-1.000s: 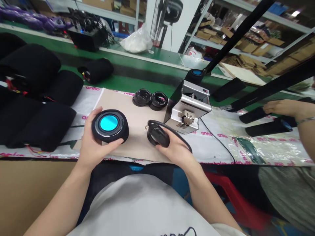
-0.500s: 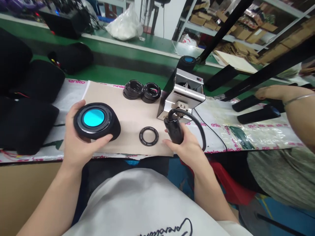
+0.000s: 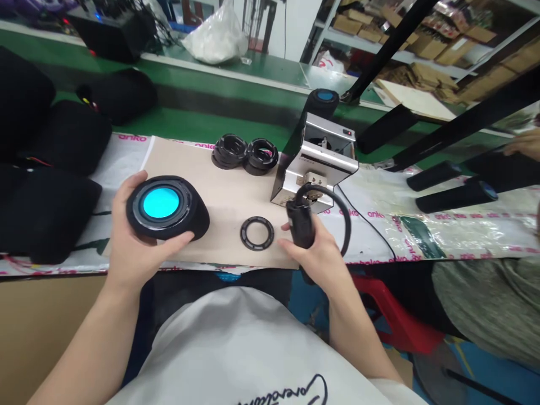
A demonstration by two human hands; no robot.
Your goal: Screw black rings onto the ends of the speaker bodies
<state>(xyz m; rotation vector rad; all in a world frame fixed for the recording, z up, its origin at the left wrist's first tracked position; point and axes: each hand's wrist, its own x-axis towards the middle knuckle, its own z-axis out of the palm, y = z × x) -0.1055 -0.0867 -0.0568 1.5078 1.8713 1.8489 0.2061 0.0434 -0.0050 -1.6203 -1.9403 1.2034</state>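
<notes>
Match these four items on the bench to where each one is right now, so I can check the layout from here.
Things:
1. round black speaker with cyan centre
2. flat black ring
3. black corded handheld tool
4. two thick black rings

Places:
A. alone on the near part of the beige sheet
B. in the right hand
C. in the left hand
D. side by side at the sheet's far edge

Pairs: 1-C, 2-A, 3-B, 4-D

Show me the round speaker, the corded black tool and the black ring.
Round speaker [image 3: 160,203], head view, on its blue centre.
Corded black tool [image 3: 300,219], head view, on its grip.
Black ring [image 3: 245,233], head view, on its left side.
</notes>
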